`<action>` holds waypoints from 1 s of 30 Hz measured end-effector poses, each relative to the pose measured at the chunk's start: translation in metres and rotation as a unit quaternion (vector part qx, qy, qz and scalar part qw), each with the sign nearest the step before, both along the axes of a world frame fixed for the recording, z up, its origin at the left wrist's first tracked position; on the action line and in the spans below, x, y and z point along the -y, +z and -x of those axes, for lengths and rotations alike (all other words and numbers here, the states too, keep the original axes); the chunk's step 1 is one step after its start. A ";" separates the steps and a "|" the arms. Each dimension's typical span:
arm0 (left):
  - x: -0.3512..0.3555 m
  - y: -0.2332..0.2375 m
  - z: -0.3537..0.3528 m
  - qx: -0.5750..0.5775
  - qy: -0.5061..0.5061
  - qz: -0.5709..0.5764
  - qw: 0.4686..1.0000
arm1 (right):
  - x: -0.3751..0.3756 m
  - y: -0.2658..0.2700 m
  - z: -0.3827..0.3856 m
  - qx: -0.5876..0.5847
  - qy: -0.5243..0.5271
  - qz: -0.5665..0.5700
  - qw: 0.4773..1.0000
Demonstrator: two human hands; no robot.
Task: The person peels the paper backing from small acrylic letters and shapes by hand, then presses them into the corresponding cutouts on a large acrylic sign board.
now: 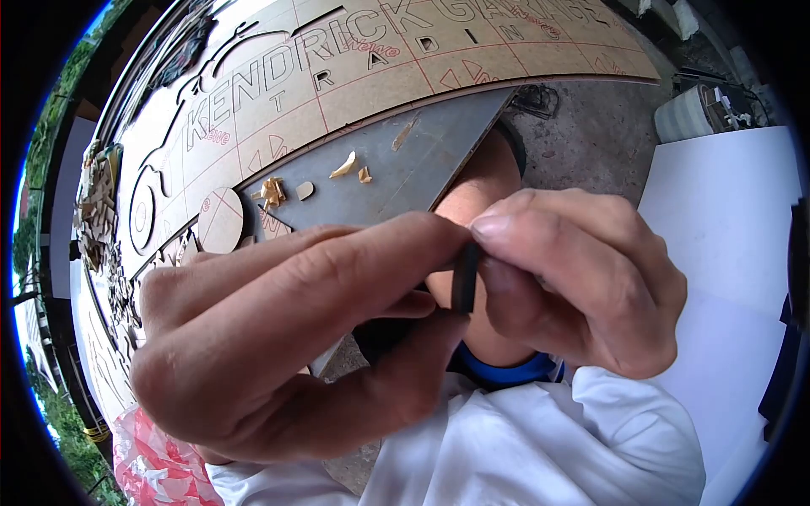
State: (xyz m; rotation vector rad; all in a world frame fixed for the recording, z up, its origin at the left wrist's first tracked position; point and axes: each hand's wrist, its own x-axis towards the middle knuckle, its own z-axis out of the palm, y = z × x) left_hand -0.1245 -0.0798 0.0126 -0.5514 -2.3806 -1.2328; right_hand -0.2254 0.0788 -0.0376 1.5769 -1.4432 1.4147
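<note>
A small, thin dark piece (464,280) stands nearly edge-on between my two hands, close to the camera. My left hand (295,337) grips it between the thumb below and the fingertips above. On its other side my right hand (582,278) is closed, with the thumb and finger pinched at the upper end of the piece. The fingertips of both hands touch or nearly touch there. Beyond the hands lies a large brown-papered board (363,93) with cut-out letters reading "KENDRICK GARAGE TRADING".
Crumpled paper scraps (272,192) and a small rounded piece (305,191) lie on a grey metal surface (380,160). A papered disc (221,220) is at the left. A white panel (717,244) stands right, a red-and-white plastic bag (160,460) lower left. Cut scraps (97,198) lie far left.
</note>
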 end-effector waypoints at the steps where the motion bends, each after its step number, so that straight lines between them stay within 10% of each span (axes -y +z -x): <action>1: -0.001 0.000 0.000 -0.007 0.013 0.020 1.000 | 0.000 -0.001 0.001 0.001 0.001 -0.001 1.000; 18: -0.007 -0.021 0.000 -0.077 0.003 0.018 0.997 | -0.003 -0.005 0.006 -0.097 -0.029 -0.037 0.994; 30: -0.007 -0.009 0.002 0.080 -0.021 -0.031 0.996 | -0.004 -0.005 -0.006 -0.044 -0.068 -0.002 0.997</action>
